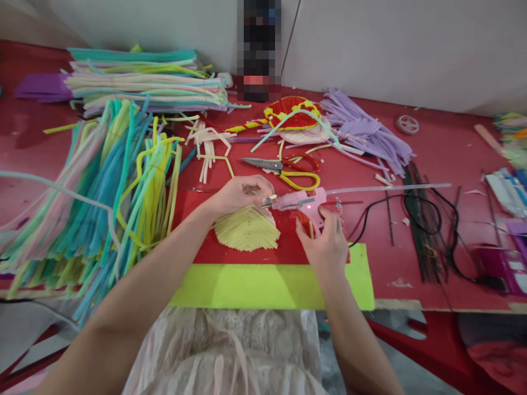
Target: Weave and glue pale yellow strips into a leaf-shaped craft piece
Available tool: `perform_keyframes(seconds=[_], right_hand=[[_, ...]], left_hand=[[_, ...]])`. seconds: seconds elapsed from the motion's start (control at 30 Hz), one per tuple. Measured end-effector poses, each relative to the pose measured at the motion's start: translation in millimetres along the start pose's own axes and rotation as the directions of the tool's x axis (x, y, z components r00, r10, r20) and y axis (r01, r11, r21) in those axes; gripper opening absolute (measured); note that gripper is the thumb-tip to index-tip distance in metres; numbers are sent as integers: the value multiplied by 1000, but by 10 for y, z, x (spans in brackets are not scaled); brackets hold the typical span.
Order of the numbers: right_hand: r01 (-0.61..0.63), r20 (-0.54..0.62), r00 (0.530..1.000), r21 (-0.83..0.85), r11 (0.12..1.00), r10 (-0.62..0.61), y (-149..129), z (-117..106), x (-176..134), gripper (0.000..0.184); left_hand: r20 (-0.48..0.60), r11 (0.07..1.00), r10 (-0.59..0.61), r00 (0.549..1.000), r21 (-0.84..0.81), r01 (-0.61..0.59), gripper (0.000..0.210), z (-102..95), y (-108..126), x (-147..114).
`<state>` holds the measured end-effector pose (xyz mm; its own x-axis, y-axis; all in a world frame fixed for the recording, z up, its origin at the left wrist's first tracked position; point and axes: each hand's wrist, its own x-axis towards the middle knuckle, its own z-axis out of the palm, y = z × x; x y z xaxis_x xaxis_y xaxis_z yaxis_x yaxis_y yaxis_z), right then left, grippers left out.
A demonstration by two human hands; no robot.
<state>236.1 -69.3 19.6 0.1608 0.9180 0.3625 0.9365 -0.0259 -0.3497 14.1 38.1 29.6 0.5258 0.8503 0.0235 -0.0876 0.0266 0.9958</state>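
Head view: pink glue gun (308, 202), centre of frame, long axis near level, nozzle (267, 202) toward left hand (242, 195); right hand (329, 241), fingers wrapped round grip; left fingers curled, pinch unclear; yellow-green fan (247, 233) just below

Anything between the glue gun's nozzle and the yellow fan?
Yes, partly: the left hand is at the far edge of the fan, close to the nozzle of the glue gun; contact is unclear. Nothing visible covers the fan's near part.
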Motion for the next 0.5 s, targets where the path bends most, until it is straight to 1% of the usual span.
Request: perform_keyframes(seconds=[0.13, 0.23, 0.33, 0.5], right_hand=[[33, 38, 999, -14, 999, -33, -46, 41, -4, 40], [49, 47, 998, -19, 999, -49, -68, 68, -5, 41], [47, 55, 997, -18, 999, -46, -83, 83, -2, 41], [37, 79, 996, -10, 999, -36, -91, 87, -1, 41]], left_hand=[[12, 1000, 19, 1000, -22, -19, 20, 24, -1, -11], [24, 1000, 19, 1000, -24, -18, 21, 38, -10, -14], [24, 999, 0, 1000, -40, 1, 23, 54, -15, -12], [40, 995, -5, 999, -103, 9, 18, 70, -19, -4]])
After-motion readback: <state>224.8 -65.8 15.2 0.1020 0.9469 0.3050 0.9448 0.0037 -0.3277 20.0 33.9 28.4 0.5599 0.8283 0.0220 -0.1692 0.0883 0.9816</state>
